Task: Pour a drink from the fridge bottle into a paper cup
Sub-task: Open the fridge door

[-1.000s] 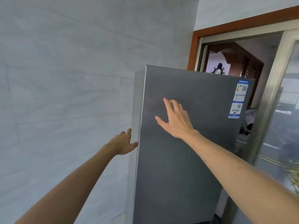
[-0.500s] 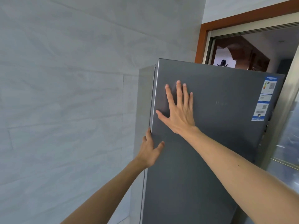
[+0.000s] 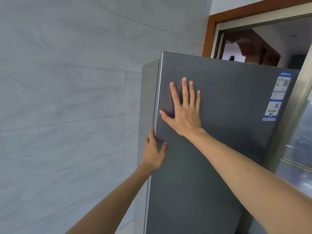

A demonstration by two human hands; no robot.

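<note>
A tall dark grey fridge fills the middle and right of the head view, its door closed or nearly so. My right hand lies flat on the upper door, fingers spread, holding nothing. My left hand grips the door's left edge just below it, fingers hooked behind the edge and thumb on the front. The bottle and the paper cup are not visible.
A pale grey tiled wall stands close on the left of the fridge. Stickers sit on the door's upper right. Behind the fridge is a brown wooden doorway, and a glass sliding door is at the right.
My left hand has reached the door's left edge and taken hold of it. My right hand has settled flat on the door. The view has moved closer to the fridge.
</note>
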